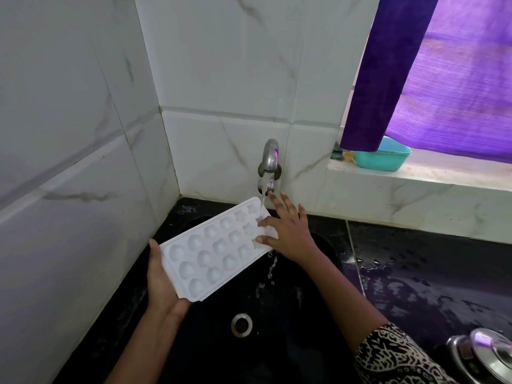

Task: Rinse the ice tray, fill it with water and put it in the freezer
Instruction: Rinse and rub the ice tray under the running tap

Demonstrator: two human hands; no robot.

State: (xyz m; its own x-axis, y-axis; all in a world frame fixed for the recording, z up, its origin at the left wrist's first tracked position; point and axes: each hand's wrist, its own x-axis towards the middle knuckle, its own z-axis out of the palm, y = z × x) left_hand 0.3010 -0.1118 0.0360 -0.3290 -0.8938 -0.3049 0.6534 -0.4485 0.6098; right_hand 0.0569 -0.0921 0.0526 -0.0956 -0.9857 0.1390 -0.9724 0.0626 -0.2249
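Note:
A white ice tray with several round cups is held over the black sink, its far end under the running tap. My left hand grips the tray's near end from below. My right hand rests on the far end with fingers spread, in the stream. Water falls onto the tray's far cups and spills off its right edge into the sink.
White marble tiles wall in the left and back. The wet black counter runs to the right, with a steel lidded pot at the bottom right. A teal tub sits on the window sill under a purple curtain. The sink's drain lies below the tray.

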